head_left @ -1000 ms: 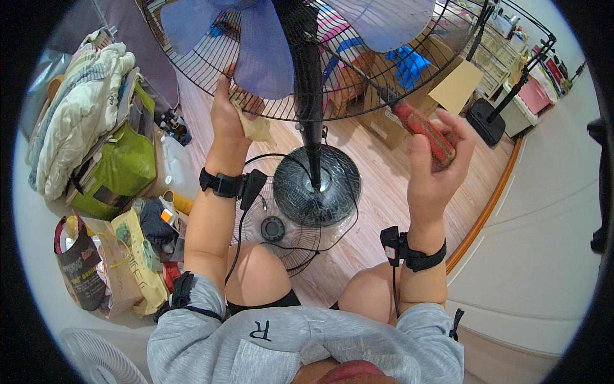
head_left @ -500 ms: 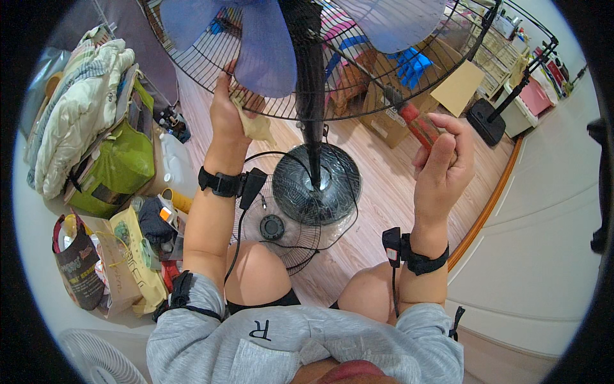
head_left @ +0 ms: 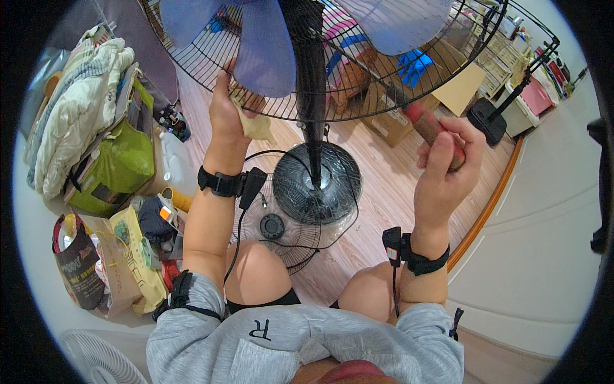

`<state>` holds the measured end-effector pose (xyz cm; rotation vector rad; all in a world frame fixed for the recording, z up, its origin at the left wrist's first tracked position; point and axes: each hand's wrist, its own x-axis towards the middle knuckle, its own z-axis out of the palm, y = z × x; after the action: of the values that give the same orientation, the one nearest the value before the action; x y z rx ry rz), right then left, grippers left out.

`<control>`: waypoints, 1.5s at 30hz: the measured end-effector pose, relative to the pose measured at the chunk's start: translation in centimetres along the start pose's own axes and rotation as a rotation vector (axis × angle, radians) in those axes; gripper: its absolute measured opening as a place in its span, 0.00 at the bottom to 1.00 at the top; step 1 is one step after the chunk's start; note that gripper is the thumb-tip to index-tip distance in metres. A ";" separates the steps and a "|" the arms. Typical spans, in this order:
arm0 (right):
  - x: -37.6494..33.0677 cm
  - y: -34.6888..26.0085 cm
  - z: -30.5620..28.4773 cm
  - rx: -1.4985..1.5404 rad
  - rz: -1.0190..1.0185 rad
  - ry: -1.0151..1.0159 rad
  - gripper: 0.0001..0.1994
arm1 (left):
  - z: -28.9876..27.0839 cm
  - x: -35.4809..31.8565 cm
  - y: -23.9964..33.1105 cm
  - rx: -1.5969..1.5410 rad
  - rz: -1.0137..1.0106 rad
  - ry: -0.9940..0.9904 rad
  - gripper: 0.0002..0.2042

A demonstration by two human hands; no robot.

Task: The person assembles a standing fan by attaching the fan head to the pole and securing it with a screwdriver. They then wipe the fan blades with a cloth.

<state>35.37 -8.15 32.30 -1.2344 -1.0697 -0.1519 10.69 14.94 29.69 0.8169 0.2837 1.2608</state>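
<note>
At the top stands a floor fan with translucent blue blades (head_left: 267, 54) and a black wire rear guard (head_left: 364, 117). My left hand (head_left: 225, 115) is closed on a cream cloth (head_left: 256, 125), its fingers up at the guard's near left edge beside a blade; some fingertips are hidden behind the wires. In my right hand (head_left: 451, 157) is a screwdriver (head_left: 430, 123) with a red and brown handle, held between thumb and fingers. Its long shaft slants up left across the guard toward the hub; where the tip rests I cannot make out.
Below the guard are the fan's pole and round plastic-wrapped base (head_left: 316, 182). A detached front guard (head_left: 272, 226) and a black cord lie beside it. Bags (head_left: 109, 176) and a white jug (head_left: 176, 160) stand left; a cardboard box (head_left: 387, 125) and black lamp base (head_left: 487, 121) stand right.
My right hand has shifted slightly right, and its fingers have moved around the screwdriver handle, which shows turned. The guard's right side has shifted a little outward. My left hand stays put.
</note>
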 end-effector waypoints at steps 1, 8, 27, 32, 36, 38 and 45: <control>0.2 0.2 0.1 -0.019 -0.149 0.002 0.13 | 0.5 -0.1 -0.1 0.045 -0.008 0.167 0.18; 0.0 -0.8 0.2 0.159 -0.073 -0.063 0.12 | 0.5 -0.2 0.0 0.010 0.025 0.012 0.19; -0.7 -0.4 -0.2 0.055 0.057 -0.012 0.10 | 1.2 -0.5 -0.6 0.109 0.104 0.173 0.21; -1.0 0.2 0.9 -0.040 -0.409 0.026 0.15 | 1.5 -0.4 -0.6 0.071 0.064 0.228 0.22; -1.0 0.0 0.9 0.031 -0.081 -0.020 0.17 | 0.0 -0.1 -0.8 0.129 0.045 0.298 0.23; -1.1 -0.3 0.4 0.278 0.154 -0.032 0.17 | -0.9 0.1 -0.5 0.054 -0.006 0.120 0.23; -0.3 -0.3 0.7 -0.066 -0.391 -0.020 0.17 | 1.1 0.0 -0.5 0.135 0.013 0.327 0.27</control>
<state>34.68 -7.82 32.24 -1.0748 -1.3246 -0.4776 11.73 14.46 30.07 0.7249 0.6334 1.3978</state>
